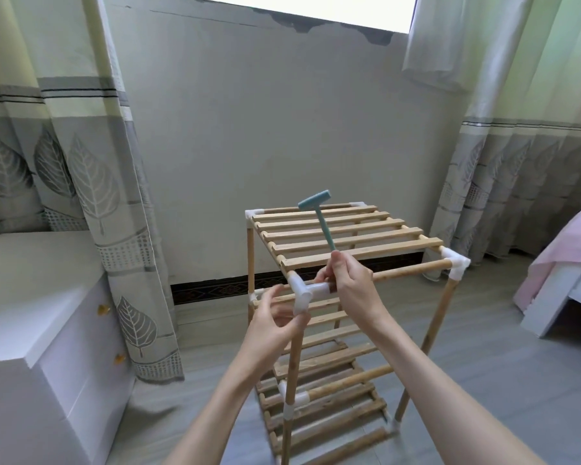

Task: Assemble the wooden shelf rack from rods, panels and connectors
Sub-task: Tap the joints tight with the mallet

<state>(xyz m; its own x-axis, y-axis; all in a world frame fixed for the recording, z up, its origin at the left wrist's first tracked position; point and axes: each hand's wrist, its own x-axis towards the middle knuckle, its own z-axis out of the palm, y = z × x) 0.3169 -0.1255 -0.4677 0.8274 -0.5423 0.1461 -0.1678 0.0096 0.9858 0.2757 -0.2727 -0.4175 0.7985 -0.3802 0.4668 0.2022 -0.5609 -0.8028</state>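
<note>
Right hand [351, 280] grips teal hammer [319, 213], head toward 11 o'clock. Left hand [275, 318], fingers loosely spread, touches white corner connector [304, 293] of wooden rack [346, 236].

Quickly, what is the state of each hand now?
Left hand: open, fingertips touching the white corner connector; whether it has a grip on it cannot be told.
Right hand: closed on the teal hammer handle.
</note>
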